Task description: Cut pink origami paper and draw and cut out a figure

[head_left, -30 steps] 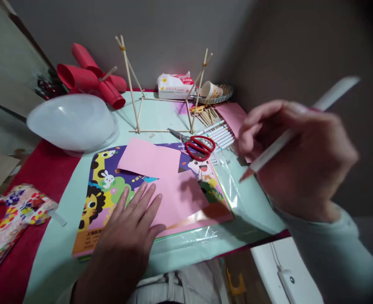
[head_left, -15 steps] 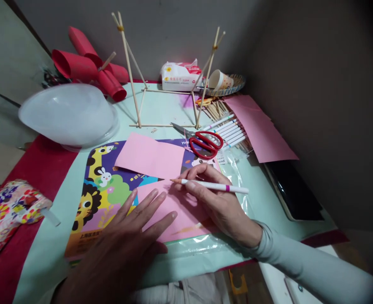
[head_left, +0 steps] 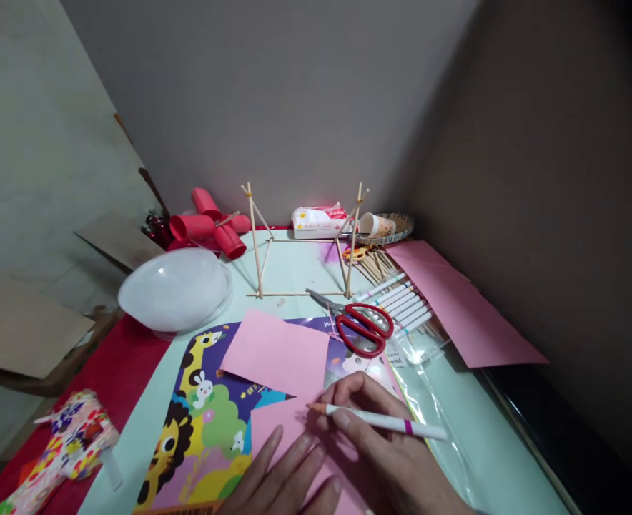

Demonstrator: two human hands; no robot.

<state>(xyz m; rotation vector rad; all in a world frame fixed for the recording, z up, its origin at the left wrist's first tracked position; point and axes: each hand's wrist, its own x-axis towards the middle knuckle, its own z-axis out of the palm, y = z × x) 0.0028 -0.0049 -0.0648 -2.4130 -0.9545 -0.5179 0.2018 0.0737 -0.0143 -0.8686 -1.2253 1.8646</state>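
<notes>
White marker (head_left: 385, 421) at the lower pink sheet (head_left: 287, 416), near its top edge
Our right hand (head_left: 388, 458) grips it low; we brace best with our open left hand (head_left: 279, 481) flat, toward the picture booklet (head_left: 219, 408)'s right edge.

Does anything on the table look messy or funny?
Two things. A pinkish-purple smudge marks the pale green tablecloth near the back right corner of the stick frame; it might be spilled colour. And the paper cup lies on its side in the shallow basket instead of standing up.
</notes>
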